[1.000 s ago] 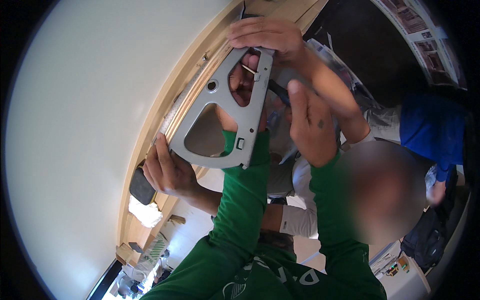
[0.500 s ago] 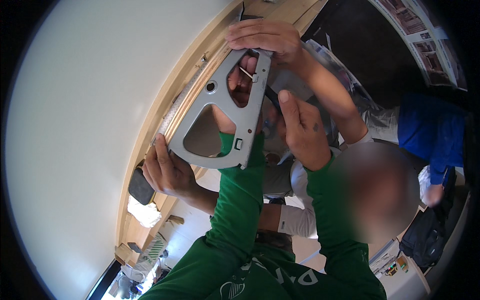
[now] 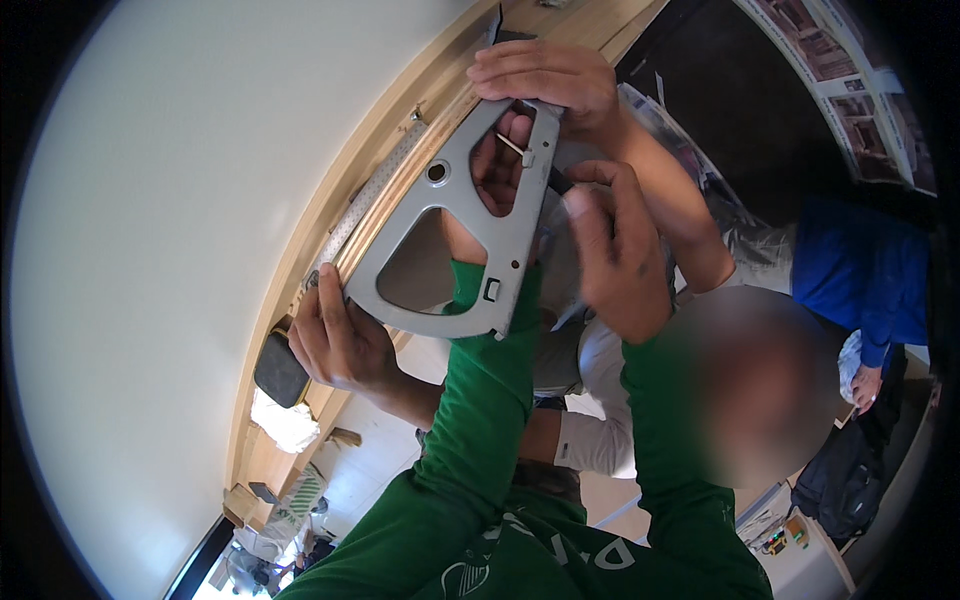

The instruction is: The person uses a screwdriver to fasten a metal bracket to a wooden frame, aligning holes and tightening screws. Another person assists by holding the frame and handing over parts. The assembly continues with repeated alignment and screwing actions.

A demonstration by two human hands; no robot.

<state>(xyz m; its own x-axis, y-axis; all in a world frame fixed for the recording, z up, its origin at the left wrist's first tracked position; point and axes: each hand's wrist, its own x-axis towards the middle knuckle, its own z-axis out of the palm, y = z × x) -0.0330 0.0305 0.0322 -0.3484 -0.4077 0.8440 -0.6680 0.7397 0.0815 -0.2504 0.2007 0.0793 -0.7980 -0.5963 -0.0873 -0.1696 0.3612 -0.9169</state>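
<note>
A grey metal bracket (image 3: 455,200) with large cut-outs stands out from a wooden strip (image 3: 400,185) along the wall. My left hand (image 3: 497,180) is behind it; curled fingers show through the upper cut-out, closed about the bracket as far as I can see. A pale thin pin (image 3: 510,143) crosses that opening. My right hand (image 3: 628,255) is closed around a slim dark tool (image 3: 560,182), mostly hidden, against the bracket's right edge. A co-worker's hand (image 3: 555,80) presses the bracket's top end, and the co-worker's other hand (image 3: 343,340) grips its lower left corner.
A wooden frame (image 3: 330,180) borders the pale panel at left. Below the bracket lie a dark case (image 3: 281,368) and white cloth (image 3: 284,422). The co-worker's head and arm are close at right. Beyond them are someone in blue (image 3: 860,265) and a black bag (image 3: 838,490).
The bracket and the hands around it sit slightly farther right in view. My right hand has turned, its index finger lifted beside the thumb near the dark tool.
</note>
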